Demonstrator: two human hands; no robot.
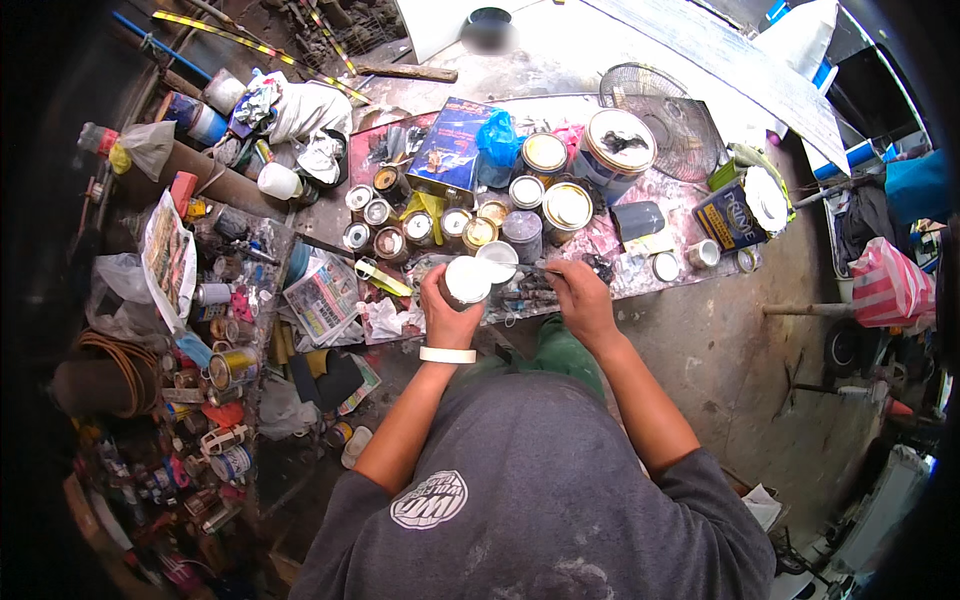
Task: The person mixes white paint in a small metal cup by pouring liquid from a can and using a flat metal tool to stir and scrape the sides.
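Note:
My left hand (452, 318) is wrapped round a small can (467, 281) with a bright white top, held above the table's near edge. It cannot be told whether that white is a lid or paint. A white cup (498, 260) is just beyond it, touching or overlapping the can's edge. My right hand (584, 302) is closed in a pinch to the right of the cup, near a dark, thin shape that is too small to name. Several paint cans (480, 232) stand close together beyond my hands, some with pale lids. Dark slender tools (527, 290) lie between my hands.
A large paint bucket (614, 150), a blue rectangular tin (450, 150) and a blue plastic bag (498, 137) stand farther back. A fan guard (680, 135) lies at the back right. Newspaper (322, 295) and a cluttered shelf (225, 370) are on the left.

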